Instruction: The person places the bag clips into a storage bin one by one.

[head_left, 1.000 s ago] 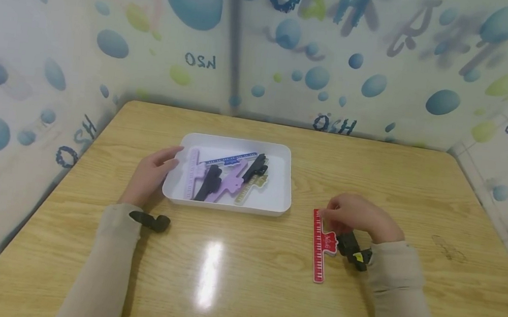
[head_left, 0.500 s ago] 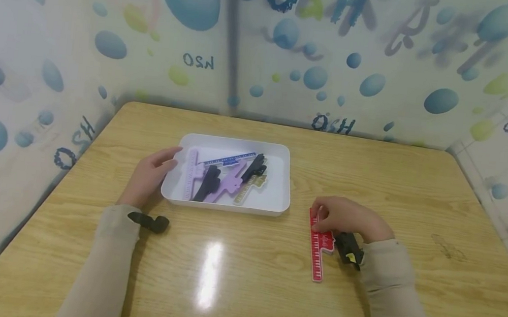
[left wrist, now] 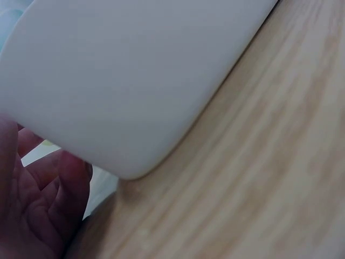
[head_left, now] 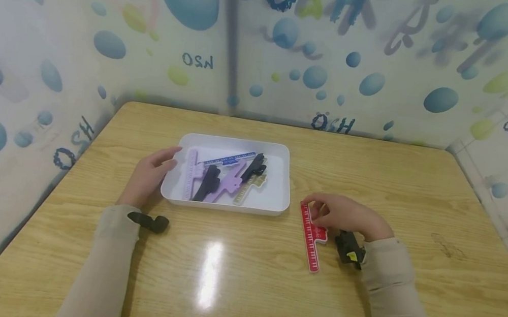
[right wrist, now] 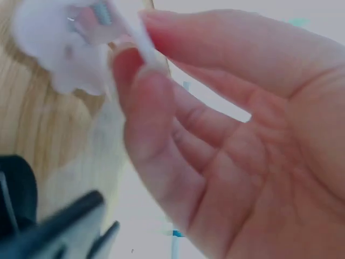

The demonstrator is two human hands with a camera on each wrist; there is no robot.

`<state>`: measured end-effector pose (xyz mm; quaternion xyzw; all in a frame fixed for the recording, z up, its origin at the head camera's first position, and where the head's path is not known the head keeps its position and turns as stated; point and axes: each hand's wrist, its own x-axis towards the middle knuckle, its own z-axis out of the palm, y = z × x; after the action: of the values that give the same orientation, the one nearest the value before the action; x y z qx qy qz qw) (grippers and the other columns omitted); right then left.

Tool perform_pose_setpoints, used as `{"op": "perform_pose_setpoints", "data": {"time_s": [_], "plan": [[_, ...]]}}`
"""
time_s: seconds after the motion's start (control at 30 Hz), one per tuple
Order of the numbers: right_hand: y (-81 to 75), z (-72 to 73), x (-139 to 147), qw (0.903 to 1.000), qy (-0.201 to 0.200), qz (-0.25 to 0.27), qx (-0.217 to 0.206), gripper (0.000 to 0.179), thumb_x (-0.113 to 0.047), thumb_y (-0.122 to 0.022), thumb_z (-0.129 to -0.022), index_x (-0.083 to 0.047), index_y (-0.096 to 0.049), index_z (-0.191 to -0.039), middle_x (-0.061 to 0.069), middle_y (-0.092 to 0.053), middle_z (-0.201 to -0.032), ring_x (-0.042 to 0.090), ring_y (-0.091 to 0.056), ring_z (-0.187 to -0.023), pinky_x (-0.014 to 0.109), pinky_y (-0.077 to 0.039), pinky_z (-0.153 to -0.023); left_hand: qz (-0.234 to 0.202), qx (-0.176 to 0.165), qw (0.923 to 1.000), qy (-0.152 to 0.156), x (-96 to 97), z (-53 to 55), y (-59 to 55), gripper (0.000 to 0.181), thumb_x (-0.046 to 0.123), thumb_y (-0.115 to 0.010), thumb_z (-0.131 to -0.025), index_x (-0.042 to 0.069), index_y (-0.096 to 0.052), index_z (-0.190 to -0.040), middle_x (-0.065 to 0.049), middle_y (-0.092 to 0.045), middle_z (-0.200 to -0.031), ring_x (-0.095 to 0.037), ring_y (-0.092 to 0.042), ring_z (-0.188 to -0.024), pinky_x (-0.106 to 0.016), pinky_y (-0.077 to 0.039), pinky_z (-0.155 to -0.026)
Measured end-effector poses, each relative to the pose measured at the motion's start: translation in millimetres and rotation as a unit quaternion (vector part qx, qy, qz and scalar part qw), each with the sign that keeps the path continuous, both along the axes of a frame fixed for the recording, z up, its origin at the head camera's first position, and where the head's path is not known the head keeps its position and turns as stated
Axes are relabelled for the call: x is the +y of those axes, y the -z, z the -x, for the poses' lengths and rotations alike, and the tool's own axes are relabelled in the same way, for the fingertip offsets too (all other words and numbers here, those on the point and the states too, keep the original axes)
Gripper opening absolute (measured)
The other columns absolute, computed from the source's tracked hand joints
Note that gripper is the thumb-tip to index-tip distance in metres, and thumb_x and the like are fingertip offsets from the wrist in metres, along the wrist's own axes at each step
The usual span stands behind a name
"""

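My right hand [head_left: 345, 216] pinches a red music book clip [head_left: 311, 243] with a white piano-key pattern along its long bar. The thumb and fingertips are at the clip's upper end, while its lower end points toward me. In the right wrist view the clip's pale back [right wrist: 64, 51] shows blurred beyond the fingertips. My left hand [head_left: 147, 176] rests against the left wall of a white tray [head_left: 226, 208], fingers relaxed at its rim. Close up in the left wrist view, the fingers [left wrist: 73, 172] are beside the tray's corner.
Inside the tray lie several similar clips: a lilac one [head_left: 191, 173], a purple one [head_left: 229, 182], a blue one [head_left: 228, 159], a gold one [head_left: 249, 189] and black ones [head_left: 207, 183]. The wooden table [head_left: 260, 286] meets patterned walls at the back and sides.
My right hand has taken hold of the red clip and drawn it left, toward the tray, tilting it slightly. The left hand and the tray stay in place.
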<state>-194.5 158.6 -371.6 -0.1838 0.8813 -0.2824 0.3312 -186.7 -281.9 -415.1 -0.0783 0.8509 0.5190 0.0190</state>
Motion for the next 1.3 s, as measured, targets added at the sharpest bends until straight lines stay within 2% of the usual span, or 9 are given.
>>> {"op": "perform_pose_setpoints", "data": {"time_s": [0.17,0.27,0.4,0.6,0.8,0.97,1.17,1.3], "plan": [[4.2,5.0,1.3,0.9987,0.001,0.012,0.049,0.044,-0.014,-0.063,-0.083,-0.023,-0.049,-0.124,0.002,-0.054,-0.09,0.019,-0.051,-0.076,0.031,-0.046,-0.06,0.002,0.0,1.0,0.001,-0.4,0.4,0.7,0.04,0.045,-0.047,-0.089,0.035,-0.046,-0.128,-0.001,-0.038,-0.138,-0.019,-0.03,-0.126,-0.045,-0.024,-0.101],[4.9,6.4,1.6,0.9979,0.014,0.019,0.061,0.044,-0.017,-0.063,-0.083,-0.022,-0.049,-0.125,0.002,-0.055,-0.091,0.018,-0.052,-0.076,0.031,-0.047,-0.061,-0.002,-0.002,1.0,-0.001,-0.4,1.1,1.5,0.04,0.045,-0.047,-0.089,0.035,-0.046,-0.128,-0.001,-0.037,-0.138,-0.019,-0.03,-0.126,-0.045,-0.024,-0.101],[5.1,7.4,1.9,0.9976,0.039,0.029,0.05,0.044,-0.019,-0.062,-0.084,-0.019,-0.048,-0.126,0.004,-0.055,-0.094,0.018,-0.056,-0.074,0.032,-0.048,-0.063,-0.005,-0.005,1.0,-0.006,0.0,1.3,1.5,0.041,0.045,-0.048,-0.088,0.035,-0.047,-0.128,-0.001,-0.038,-0.137,-0.019,-0.031,-0.125,-0.044,-0.025,-0.101],[5.9,8.5,3.6,0.9971,0.064,0.017,0.038,0.045,-0.02,-0.063,-0.083,-0.017,-0.048,-0.125,0.006,-0.057,-0.092,0.019,-0.056,-0.072,0.032,-0.047,-0.064,-0.003,0.002,1.0,-0.001,0.5,0.8,1.1,0.041,0.044,-0.047,-0.089,0.034,-0.047,-0.129,0.0,-0.039,-0.137,-0.017,-0.031,-0.125,-0.043,-0.025,-0.101],[7.8,8.5,4.5,0.9981,0.042,0.001,0.045,0.053,-0.025,-0.067,-0.08,-0.019,-0.045,-0.128,0.003,-0.057,-0.089,0.018,-0.052,-0.074,0.03,-0.045,-0.062,-0.008,-0.001,1.0,0.001,1.5,-0.3,-0.2,0.042,0.045,-0.047,-0.089,0.033,-0.046,-0.13,0.0,-0.038,-0.137,-0.017,-0.03,-0.125,-0.043,-0.025,-0.101],[7.6,7.7,2.6,0.9991,0.031,0.005,0.028,0.059,-0.027,-0.067,-0.079,-0.02,-0.041,-0.132,0.004,-0.056,-0.084,0.019,-0.05,-0.069,0.031,-0.044,-0.058,-0.012,-0.002,0.9999,0.001,1.0,-0.6,-1.0,0.043,0.045,-0.047,-0.089,0.033,-0.045,-0.13,0.0,-0.038,-0.137,-0.018,-0.031,-0.125,-0.043,-0.025,-0.101],[5.4,6.0,2.2,0.9993,0.029,0.021,0.009,0.054,-0.026,-0.064,-0.083,-0.022,-0.041,-0.132,0.006,-0.055,-0.075,0.02,-0.05,-0.059,0.031,-0.043,-0.052,-0.004,-0.002,1.0,0.001,1.4,-0.8,-1.6,0.042,0.044,-0.047,-0.089,0.033,-0.046,-0.129,0.0,-0.038,-0.137,-0.017,-0.031,-0.125,-0.043,-0.025,-0.101],[5.1,6.5,3.5,0.9989,0.027,0.032,0.02,0.047,-0.026,-0.06,-0.086,-0.021,-0.044,-0.129,0.006,-0.055,-0.073,0.021,-0.051,-0.057,0.033,-0.044,-0.05,-0.004,-0.002,1.0,0.002,1.4,-0.7,-1.7,0.041,0.044,-0.047,-0.089,0.033,-0.046,-0.129,-0.001,-0.038,-0.137,-0.018,-0.031,-0.125,-0.044,-0.025,-0.101]]}}
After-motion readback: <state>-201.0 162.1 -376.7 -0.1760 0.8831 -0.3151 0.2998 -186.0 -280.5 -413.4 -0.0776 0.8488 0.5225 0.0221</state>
